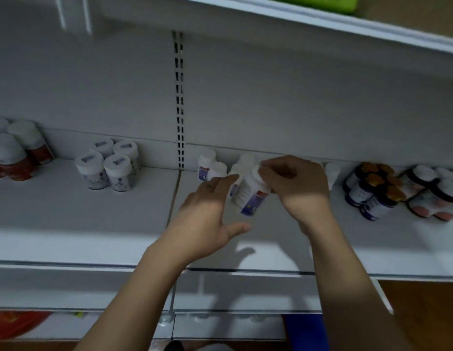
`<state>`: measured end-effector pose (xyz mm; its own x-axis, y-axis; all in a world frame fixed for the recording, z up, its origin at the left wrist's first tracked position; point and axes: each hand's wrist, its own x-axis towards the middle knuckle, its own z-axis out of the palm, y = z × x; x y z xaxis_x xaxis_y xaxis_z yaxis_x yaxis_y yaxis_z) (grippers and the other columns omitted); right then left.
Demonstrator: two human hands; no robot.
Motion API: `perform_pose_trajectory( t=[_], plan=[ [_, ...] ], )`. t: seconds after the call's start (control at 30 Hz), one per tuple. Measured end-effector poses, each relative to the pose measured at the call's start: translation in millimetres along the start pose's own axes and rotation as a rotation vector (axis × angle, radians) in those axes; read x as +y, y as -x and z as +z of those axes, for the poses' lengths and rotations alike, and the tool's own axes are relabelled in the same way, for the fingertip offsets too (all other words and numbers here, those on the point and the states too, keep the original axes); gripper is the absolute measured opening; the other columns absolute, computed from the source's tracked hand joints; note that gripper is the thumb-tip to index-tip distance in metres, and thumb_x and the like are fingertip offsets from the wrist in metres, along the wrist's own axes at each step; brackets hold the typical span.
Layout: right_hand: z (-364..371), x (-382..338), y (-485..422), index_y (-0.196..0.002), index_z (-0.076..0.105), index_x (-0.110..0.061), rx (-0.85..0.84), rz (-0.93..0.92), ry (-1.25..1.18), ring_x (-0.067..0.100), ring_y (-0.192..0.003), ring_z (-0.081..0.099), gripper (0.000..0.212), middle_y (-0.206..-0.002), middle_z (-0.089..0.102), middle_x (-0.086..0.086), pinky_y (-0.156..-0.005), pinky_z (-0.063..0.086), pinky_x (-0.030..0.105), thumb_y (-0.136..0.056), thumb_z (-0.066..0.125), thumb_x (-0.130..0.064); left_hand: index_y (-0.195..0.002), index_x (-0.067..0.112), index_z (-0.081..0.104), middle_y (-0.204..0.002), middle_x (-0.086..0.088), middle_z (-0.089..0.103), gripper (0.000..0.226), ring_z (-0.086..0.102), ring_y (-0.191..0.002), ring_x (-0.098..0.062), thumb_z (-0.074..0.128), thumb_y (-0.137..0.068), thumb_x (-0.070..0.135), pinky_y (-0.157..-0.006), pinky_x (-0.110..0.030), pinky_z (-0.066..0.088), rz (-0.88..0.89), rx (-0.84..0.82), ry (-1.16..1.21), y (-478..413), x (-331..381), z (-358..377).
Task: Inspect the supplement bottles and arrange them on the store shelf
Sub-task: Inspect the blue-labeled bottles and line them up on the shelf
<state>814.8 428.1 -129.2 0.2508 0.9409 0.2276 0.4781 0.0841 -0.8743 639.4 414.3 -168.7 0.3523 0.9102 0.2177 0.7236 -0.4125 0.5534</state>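
- The white bottle (250, 193) with the purple-and-red label is off the shelf (93, 224). It is held tilted in the air above the shelf's middle, with its cap end towards the back wall.
- The right hand (296, 183) has it, its grip closed round the cap end with the fingers curled over the top.
- The left hand (210, 209) comes in from the other side with its grip open, fingers straight and thumb spread. The fingertips look to be at the bottle's side, but blur leaves me unsure whether they touch.
- Just behind, a short row of white-capped bottles (207, 164) stands against the back wall.
- Well apart to the left, four bottles with labelled caps (108, 165) stand in a tight square, and beyond them are red bottles (15, 153).
- To the right sit orange-capped dark bottles (372, 188), then white-capped dark bottles (433, 191).
- As I judge it, the arranging is well along, since groups sorted by kind already line the back. This bottle looks to be under inspection before it joins its row.
- I can't say how many bottles are left to shelve, as no waiting stock is in sight.
- The label print is too blurred to read.
- The right hand hides part of the white row, so I can't count it.
- The red bottles and the far-right group are cut off at the edges.
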Motion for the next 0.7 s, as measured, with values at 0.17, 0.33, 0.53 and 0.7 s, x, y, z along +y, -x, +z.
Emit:
perform_pose_trajectory(
  t=[0.17, 0.33, 0.53, 0.7],
  plan=[
    [-34, 15, 29, -0.071, 0.074, -0.014, -0.054, 0.076, -0.106, 0.009, -0.063, 0.062, 0.010, -0.065, 0.070, 0.001, -0.068, 0.057, 0.047, -0.080, 0.071, -0.013, -0.151, 0.032, 0.017, -0.154, 0.009, 0.030, 0.105, 0.032, -0.139, -0.009, 0.084, -0.071, 0.039, -0.109, -0.021, 0.028, 0.041, -0.130, 0.178, 17, 38, 11],
    [-71, 21, 54, -0.079, 0.071, -0.015, -0.169, 0.162, -0.292, 0.006, -0.060, 0.065, 0.009, -0.067, 0.073, -0.002, -0.055, 0.050, 0.023, -0.084, 0.070, -0.007, -0.151, 0.044, 0.004, -0.152, 0.028, 0.017, 0.117, 0.024, -0.139, 0.006, 0.085, -0.066, 0.047, -0.112, -0.022, 0.030, 0.096, -0.151, 0.238, 40, 80, 24],
    [-97, 40, 85, -0.091, 0.065, -0.008, -0.294, 0.227, -0.442, 0.005, -0.060, 0.062, 0.004, -0.065, 0.070, -0.005, -0.054, 0.049, 0.018, -0.088, 0.067, -0.008, -0.149, 0.049, 0.003, -0.150, 0.032, 0.017, 0.120, 0.027, -0.136, 0.007, 0.087, -0.063, 0.045, -0.111, -0.021, 0.031, 0.103, -0.194, 0.188, 67, 113, 43],
    [-111, 58, 106, -0.093, 0.067, -0.011, -0.324, 0.311, -0.518, 0.005, -0.064, 0.062, 0.007, -0.069, 0.071, -0.006, -0.057, 0.048, 0.017, -0.087, 0.067, -0.014, -0.148, 0.041, 0.020, -0.144, 0.025, 0.033, 0.114, 0.034, -0.130, 0.010, 0.089, -0.058, 0.046, -0.106, -0.011, 0.031, 0.048, -0.161, 0.254, 89, 125, 59]
  ],
)
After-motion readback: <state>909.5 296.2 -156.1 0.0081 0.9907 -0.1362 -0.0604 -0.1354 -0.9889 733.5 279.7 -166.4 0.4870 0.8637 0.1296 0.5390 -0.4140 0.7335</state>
